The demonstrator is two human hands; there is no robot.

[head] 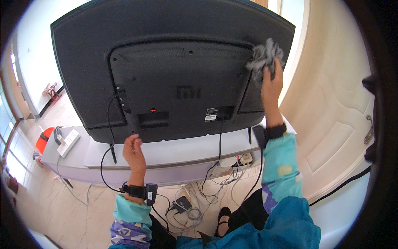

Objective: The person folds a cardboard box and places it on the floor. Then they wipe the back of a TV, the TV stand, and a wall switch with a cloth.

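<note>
The back of a black Mi television (174, 71) fills the upper middle of the view, standing on thin legs. My right hand (273, 85) holds a crumpled grey cloth (266, 60) against the upper right part of the back panel. Near the lower left edge of the television is my left hand (133, 149), raised with its fingers bent and nothing seen in it. A black cable runs down from the ports at the panel's left side, and another hangs from the socket at its lower right. Both my wrists wear black straps with small devices.
The television stands on a white cabinet (180, 177), with a white power strip (69, 143) at its left end. Tangled cables and a small black box (182, 204) lie on the tiled floor near my feet. A cream door (335, 124) stands at the right.
</note>
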